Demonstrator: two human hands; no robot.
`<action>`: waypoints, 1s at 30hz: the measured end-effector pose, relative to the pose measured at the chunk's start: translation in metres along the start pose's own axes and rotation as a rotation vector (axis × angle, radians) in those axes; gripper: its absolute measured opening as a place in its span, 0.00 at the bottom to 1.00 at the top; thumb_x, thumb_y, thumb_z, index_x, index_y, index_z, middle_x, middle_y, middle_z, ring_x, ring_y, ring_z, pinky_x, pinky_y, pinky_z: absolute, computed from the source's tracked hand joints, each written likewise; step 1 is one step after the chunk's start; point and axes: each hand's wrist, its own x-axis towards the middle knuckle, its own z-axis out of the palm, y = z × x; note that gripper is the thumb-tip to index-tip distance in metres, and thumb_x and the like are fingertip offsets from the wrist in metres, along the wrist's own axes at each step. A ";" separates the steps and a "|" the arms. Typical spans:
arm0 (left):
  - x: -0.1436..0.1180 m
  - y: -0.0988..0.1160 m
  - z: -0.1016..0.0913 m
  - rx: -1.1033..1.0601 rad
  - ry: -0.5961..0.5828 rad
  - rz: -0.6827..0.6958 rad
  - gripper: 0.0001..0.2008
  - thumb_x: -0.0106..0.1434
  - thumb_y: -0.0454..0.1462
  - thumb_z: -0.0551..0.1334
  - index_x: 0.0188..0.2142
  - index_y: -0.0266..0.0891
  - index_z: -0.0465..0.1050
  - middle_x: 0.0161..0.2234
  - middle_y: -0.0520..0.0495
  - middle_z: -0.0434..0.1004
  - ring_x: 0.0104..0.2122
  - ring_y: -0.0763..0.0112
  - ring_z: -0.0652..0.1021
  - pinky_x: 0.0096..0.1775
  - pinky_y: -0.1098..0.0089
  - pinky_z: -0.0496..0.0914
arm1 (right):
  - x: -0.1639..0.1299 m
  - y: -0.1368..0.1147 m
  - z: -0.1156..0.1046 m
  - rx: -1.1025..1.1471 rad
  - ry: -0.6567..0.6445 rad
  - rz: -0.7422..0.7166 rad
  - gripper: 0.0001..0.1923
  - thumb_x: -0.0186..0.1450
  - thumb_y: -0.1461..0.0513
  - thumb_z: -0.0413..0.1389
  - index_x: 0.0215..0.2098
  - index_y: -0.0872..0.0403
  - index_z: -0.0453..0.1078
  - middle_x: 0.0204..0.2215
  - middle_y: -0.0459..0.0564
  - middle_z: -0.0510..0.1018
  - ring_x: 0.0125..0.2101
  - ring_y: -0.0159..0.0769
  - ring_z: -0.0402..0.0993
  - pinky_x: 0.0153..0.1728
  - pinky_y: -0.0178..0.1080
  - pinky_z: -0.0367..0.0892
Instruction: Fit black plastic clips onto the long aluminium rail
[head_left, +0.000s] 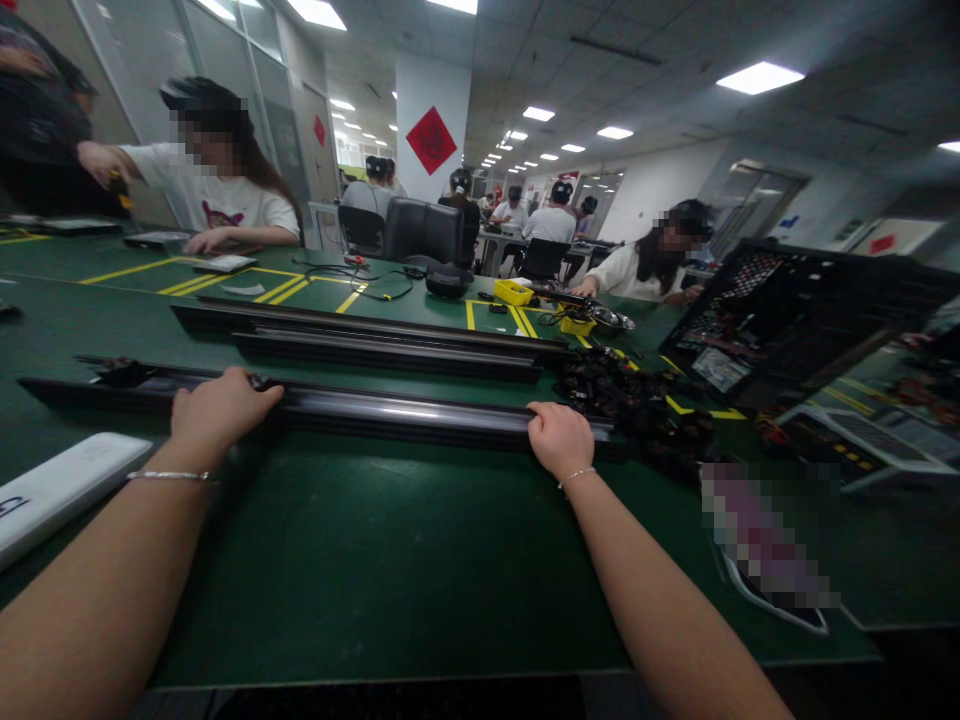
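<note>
A long black panel (405, 412) with a glossy strip along its length lies across the green table in front of me. My left hand (217, 412) is closed over its left part, thumb pointing right along it. Toward the right end, my right hand (562, 437) has its fingers curled over the same panel. The fingertips of both hands are partly hidden. Small dark parts (120, 370) sit on the panel's left end. Just behind it lie two more long black pieces, a longer panel (217, 318) and a shorter one (382, 357).
A tangle of black cables (637, 395) lies beyond my right hand. Farther right stands an open computer case (795, 310). A white box-shaped object (67, 490) is at left, yellow trays (514, 291) farther back. Co-workers sit across the green table (390, 580).
</note>
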 end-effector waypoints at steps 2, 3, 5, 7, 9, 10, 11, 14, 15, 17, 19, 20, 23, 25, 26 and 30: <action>-0.004 0.005 -0.001 0.012 0.010 0.029 0.34 0.54 0.56 0.49 0.48 0.31 0.65 0.44 0.28 0.73 0.46 0.45 0.72 0.44 0.55 0.64 | 0.000 0.000 0.000 -0.001 0.005 -0.005 0.17 0.61 0.64 0.45 0.42 0.51 0.73 0.41 0.47 0.77 0.41 0.36 0.70 0.44 0.37 0.57; -0.006 0.008 -0.001 0.013 0.010 0.035 0.34 0.54 0.56 0.49 0.47 0.30 0.65 0.44 0.28 0.73 0.46 0.44 0.72 0.43 0.56 0.65 | 0.000 0.000 0.000 0.000 0.007 -0.006 0.17 0.61 0.64 0.45 0.42 0.52 0.73 0.41 0.47 0.77 0.40 0.36 0.70 0.44 0.37 0.57; -0.008 0.011 -0.001 0.001 -0.002 0.039 0.35 0.53 0.57 0.49 0.47 0.30 0.66 0.44 0.27 0.73 0.45 0.44 0.73 0.41 0.57 0.66 | 0.000 0.001 0.001 0.003 0.008 -0.007 0.17 0.61 0.64 0.44 0.42 0.52 0.73 0.41 0.47 0.77 0.41 0.36 0.70 0.44 0.37 0.57; -0.007 0.012 0.000 -0.017 -0.021 0.035 0.36 0.53 0.58 0.48 0.47 0.31 0.66 0.43 0.27 0.73 0.44 0.44 0.74 0.40 0.58 0.67 | 0.000 0.001 0.002 0.007 0.009 -0.006 0.17 0.61 0.64 0.45 0.42 0.51 0.73 0.41 0.47 0.77 0.41 0.35 0.70 0.44 0.37 0.57; -0.006 0.012 0.000 -0.026 -0.031 0.029 0.36 0.53 0.58 0.48 0.48 0.31 0.65 0.43 0.28 0.73 0.43 0.45 0.74 0.39 0.58 0.67 | -0.001 0.001 0.002 0.010 0.016 -0.005 0.17 0.61 0.64 0.45 0.42 0.51 0.73 0.41 0.46 0.77 0.41 0.35 0.70 0.45 0.37 0.57; -0.006 0.012 0.000 -0.026 -0.033 0.026 0.36 0.53 0.58 0.48 0.48 0.31 0.65 0.44 0.28 0.73 0.43 0.45 0.74 0.39 0.58 0.67 | -0.001 0.001 0.002 0.012 0.020 -0.005 0.17 0.61 0.64 0.45 0.42 0.51 0.73 0.41 0.46 0.77 0.41 0.36 0.70 0.45 0.37 0.57; -0.005 0.011 0.000 -0.025 -0.035 0.024 0.36 0.53 0.58 0.48 0.48 0.31 0.65 0.44 0.28 0.73 0.43 0.46 0.74 0.39 0.58 0.67 | -0.001 0.001 0.002 0.013 0.021 -0.005 0.17 0.61 0.64 0.45 0.42 0.51 0.73 0.41 0.46 0.77 0.41 0.36 0.70 0.45 0.37 0.57; -0.004 0.010 0.001 -0.021 -0.036 0.028 0.35 0.53 0.58 0.48 0.47 0.32 0.65 0.43 0.29 0.73 0.43 0.46 0.74 0.39 0.58 0.68 | -0.001 0.001 0.002 0.014 0.012 -0.005 0.17 0.61 0.64 0.44 0.42 0.51 0.73 0.41 0.46 0.77 0.41 0.36 0.70 0.44 0.37 0.57; -0.004 0.010 0.002 -0.022 -0.033 0.029 0.35 0.53 0.58 0.48 0.48 0.32 0.65 0.43 0.29 0.73 0.43 0.46 0.74 0.39 0.58 0.68 | -0.001 0.001 0.002 0.013 0.009 -0.004 0.17 0.61 0.64 0.44 0.42 0.51 0.73 0.41 0.47 0.77 0.41 0.36 0.70 0.44 0.37 0.57; -0.004 0.010 0.002 -0.022 -0.023 0.033 0.35 0.53 0.58 0.49 0.48 0.33 0.65 0.43 0.29 0.73 0.43 0.45 0.74 0.39 0.57 0.68 | 0.000 0.000 0.001 0.010 0.003 -0.001 0.17 0.61 0.64 0.44 0.42 0.51 0.73 0.41 0.47 0.77 0.41 0.36 0.70 0.44 0.37 0.57; -0.004 0.010 0.002 -0.019 -0.021 0.039 0.35 0.53 0.59 0.48 0.47 0.33 0.66 0.43 0.29 0.73 0.42 0.45 0.74 0.39 0.57 0.68 | 0.000 0.000 0.000 0.006 -0.002 0.002 0.17 0.61 0.64 0.44 0.42 0.51 0.73 0.41 0.47 0.77 0.41 0.35 0.70 0.44 0.37 0.57; -0.003 0.010 0.002 -0.018 -0.023 0.043 0.35 0.53 0.59 0.48 0.47 0.33 0.66 0.43 0.29 0.73 0.42 0.45 0.74 0.39 0.57 0.68 | 0.000 0.000 0.000 0.004 -0.003 0.003 0.17 0.61 0.64 0.44 0.42 0.51 0.73 0.41 0.46 0.77 0.40 0.35 0.70 0.44 0.37 0.57; -0.003 0.010 0.002 -0.010 -0.027 0.056 0.34 0.53 0.59 0.48 0.46 0.34 0.67 0.43 0.29 0.74 0.42 0.46 0.75 0.38 0.57 0.68 | 0.000 0.000 0.000 0.002 0.002 0.004 0.17 0.61 0.64 0.44 0.42 0.51 0.73 0.41 0.47 0.77 0.41 0.35 0.70 0.44 0.38 0.57; -0.003 0.010 0.002 -0.002 -0.022 0.063 0.34 0.53 0.59 0.48 0.46 0.35 0.67 0.43 0.29 0.74 0.42 0.46 0.75 0.38 0.57 0.68 | 0.000 0.000 0.000 0.006 0.003 0.001 0.17 0.61 0.64 0.44 0.42 0.51 0.73 0.41 0.47 0.77 0.41 0.35 0.70 0.44 0.37 0.57; -0.003 0.010 0.002 0.002 -0.019 0.065 0.34 0.53 0.59 0.48 0.46 0.34 0.66 0.44 0.29 0.74 0.42 0.47 0.75 0.38 0.57 0.68 | 0.000 0.000 0.000 0.007 0.002 0.001 0.17 0.61 0.64 0.44 0.42 0.51 0.73 0.41 0.47 0.77 0.41 0.35 0.70 0.44 0.37 0.57; -0.003 0.013 0.003 0.011 -0.029 0.080 0.35 0.53 0.59 0.47 0.46 0.34 0.66 0.43 0.29 0.74 0.42 0.46 0.75 0.38 0.56 0.68 | 0.000 0.001 0.002 -0.004 0.008 0.001 0.17 0.61 0.64 0.44 0.42 0.51 0.73 0.41 0.47 0.77 0.41 0.36 0.70 0.43 0.37 0.57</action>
